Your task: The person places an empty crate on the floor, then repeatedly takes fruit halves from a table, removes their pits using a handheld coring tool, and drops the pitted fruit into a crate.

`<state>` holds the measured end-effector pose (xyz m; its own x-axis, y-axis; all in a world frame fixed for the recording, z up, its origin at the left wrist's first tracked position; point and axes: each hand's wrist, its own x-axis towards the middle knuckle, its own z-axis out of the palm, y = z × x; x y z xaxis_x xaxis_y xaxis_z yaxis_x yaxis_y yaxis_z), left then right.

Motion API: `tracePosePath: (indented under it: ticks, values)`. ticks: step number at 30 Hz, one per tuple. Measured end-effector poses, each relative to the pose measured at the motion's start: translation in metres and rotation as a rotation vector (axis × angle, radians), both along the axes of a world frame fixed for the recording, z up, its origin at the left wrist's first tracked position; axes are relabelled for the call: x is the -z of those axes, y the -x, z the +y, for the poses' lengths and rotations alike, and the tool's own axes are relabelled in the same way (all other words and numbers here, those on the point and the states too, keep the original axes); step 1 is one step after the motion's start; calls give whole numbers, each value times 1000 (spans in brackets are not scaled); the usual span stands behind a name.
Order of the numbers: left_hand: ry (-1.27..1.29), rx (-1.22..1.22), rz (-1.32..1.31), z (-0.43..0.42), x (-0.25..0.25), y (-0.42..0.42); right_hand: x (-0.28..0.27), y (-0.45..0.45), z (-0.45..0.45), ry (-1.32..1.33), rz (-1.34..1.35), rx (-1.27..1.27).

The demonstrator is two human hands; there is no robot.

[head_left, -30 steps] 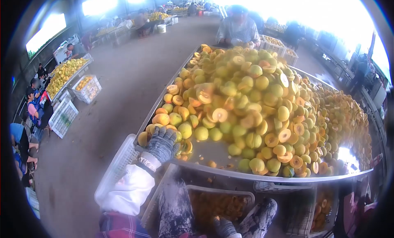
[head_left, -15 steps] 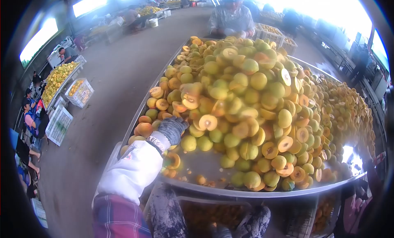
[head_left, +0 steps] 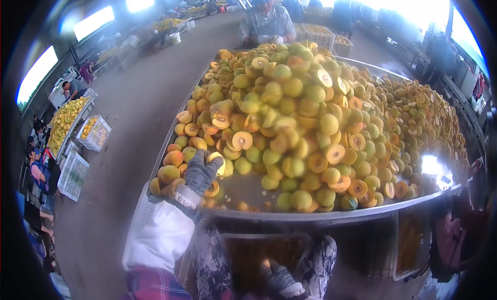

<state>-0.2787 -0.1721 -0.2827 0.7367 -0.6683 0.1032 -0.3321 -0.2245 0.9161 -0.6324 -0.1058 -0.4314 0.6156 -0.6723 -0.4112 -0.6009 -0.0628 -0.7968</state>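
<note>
My left hand (head_left: 201, 175), in a grey knit glove, is closed on a yellow fruit at the near left part of the metal table (head_left: 310, 217). The fruit (head_left: 219, 161) shows between thumb and fingers. Around it lie whole-looking green and orange fruits (head_left: 169, 174), and a large heap of fruit (head_left: 290, 108), many of them cut halves, rises to the right. Low in the view, between my knees, my right hand (head_left: 279, 277), also gloved, is closed above a crate (head_left: 266, 237). A small pale orange thing shows at its fingertips, too blurred to name.
Beside the table's left edge is a white crate (head_left: 135, 217). Across the table sits a person (head_left: 266, 20) with gloved hands near the far edge. Farther left are people, another fruit table (head_left: 67, 121) and white crates (head_left: 94, 133). More crates (head_left: 317, 36) stand behind.
My left hand went inward to the fruit, then drew back toward the near left edge with a yellow fruit in it. My right hand shows more fully. The camera view has shifted.
</note>
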Motion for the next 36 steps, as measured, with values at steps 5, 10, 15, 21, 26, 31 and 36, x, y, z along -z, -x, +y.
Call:
tracePosePath:
  ticks: [5,10,15,21,26,31,36]
  values:
    - [416,143,946,76,26,109,-66,-7,-9,-112,-423,-14]
    - [368,-4,1061,105,35,186,-75,0,3,135,-497,-61]
    - [262,215,301,120,94,217,-75,4,8,686,-494,-228]
    - [252,-227,-257,117,86,253,-76,6,7,127,-438,-244]
    - [623,-630,-340,76,77,287,-55,7,23,604,-540,-198]
    - [213,-640,147,111,169,269,-64,17,27,-246,-414,-62]
    - [-11,-132,-15,137,87,267,-39,20,32,270,-370,-119]
